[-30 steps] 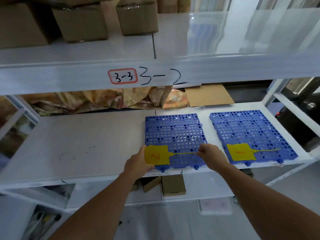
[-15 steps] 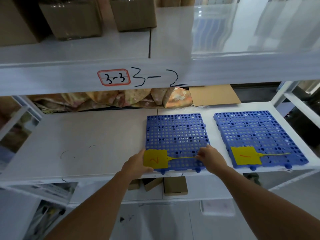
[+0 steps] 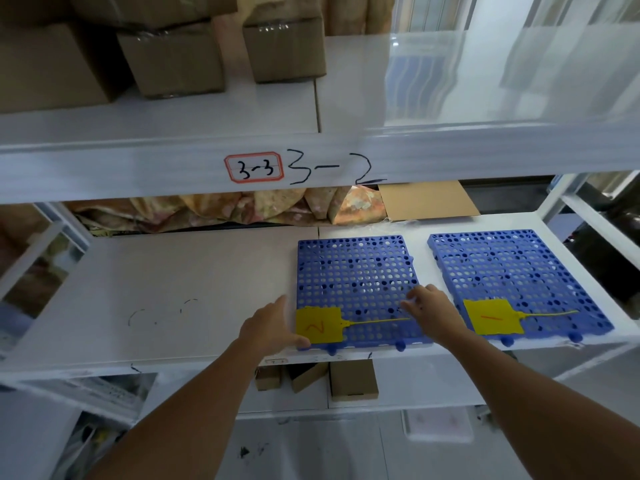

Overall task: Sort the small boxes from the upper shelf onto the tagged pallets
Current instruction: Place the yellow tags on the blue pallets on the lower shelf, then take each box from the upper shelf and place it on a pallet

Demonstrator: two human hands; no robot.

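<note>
Two blue perforated pallets lie side by side on the middle shelf. The left pallet (image 3: 356, 268) carries a yellow tag marked 2 (image 3: 318, 325), the right pallet (image 3: 516, 265) a yellow tag marked 1 (image 3: 491, 317). My left hand (image 3: 273, 327) lies with straight fingers against the left pallet's left edge, its thumb by the tag's lower corner. My right hand (image 3: 429, 313) rests on the left pallet's front right part, with relaxed fingers at the end of the tag's strap. Small cardboard boxes (image 3: 173, 60) (image 3: 284, 46) stand on the upper shelf (image 3: 450, 98).
A larger carton (image 3: 52, 64) stands at the upper shelf's far left. Crumpled patterned cloth (image 3: 207, 211) and a flat cardboard sheet (image 3: 426, 199) lie at the back of the middle shelf (image 3: 173, 282). More small boxes (image 3: 353, 379) sit below. A white upright post (image 3: 561, 195) stands on the right.
My left hand has let go of the tag marked 2 and opened beside it. My right hand's fingers have loosened at the strap's end. The view has tilted up a little.
</note>
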